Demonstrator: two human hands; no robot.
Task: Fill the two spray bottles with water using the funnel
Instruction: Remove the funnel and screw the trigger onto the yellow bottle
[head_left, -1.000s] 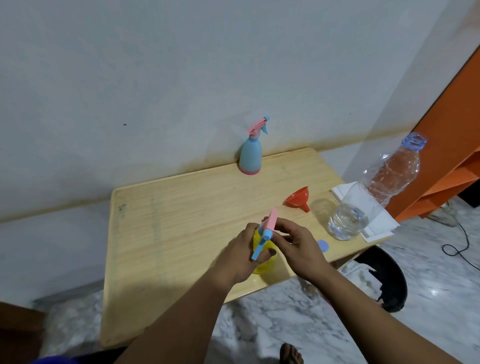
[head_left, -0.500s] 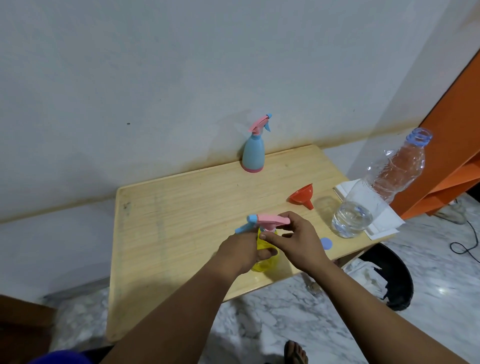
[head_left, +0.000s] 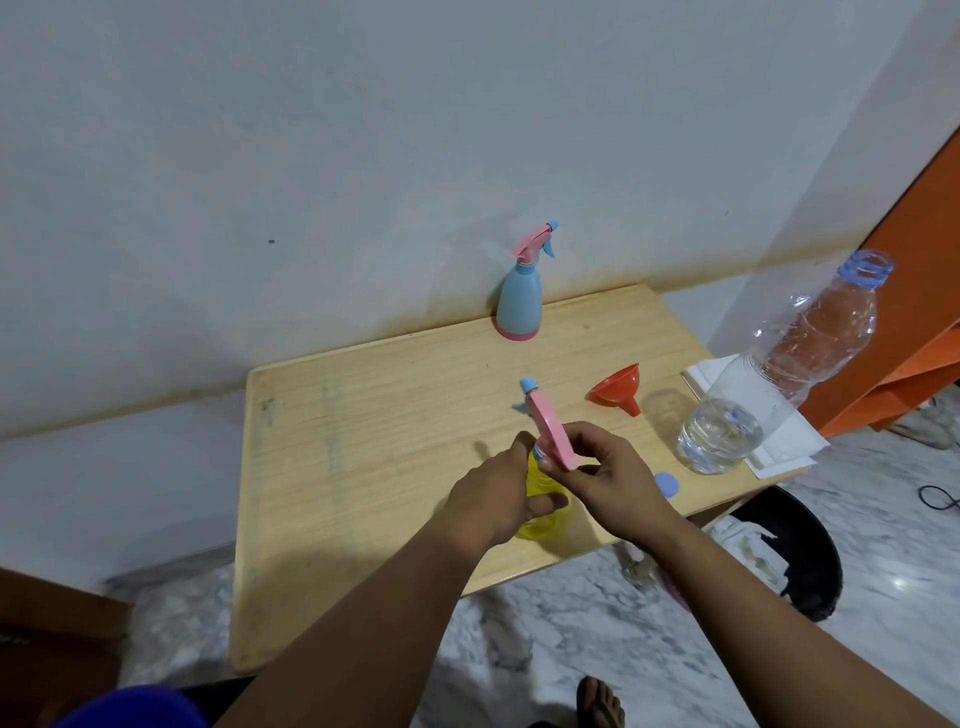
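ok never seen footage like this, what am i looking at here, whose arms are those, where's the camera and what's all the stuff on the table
There is no machine here. A person wears a wide-angle camera on the head, looking forward and down, so the two arms reaching in from below are that person's own.

The left hand grips a yellow spray bottle standing on the wooden table. The right hand holds the bottle's pink trigger head, which sits at the neck; whether it is being screwed on or off cannot be told from this picture.

Also on the table: a blue spray bottle upright by the wall, a red funnel lying on its side, a clear water bottle with its cap off and some water at the bottom, a small blue cap, and white paper under the water bottle.
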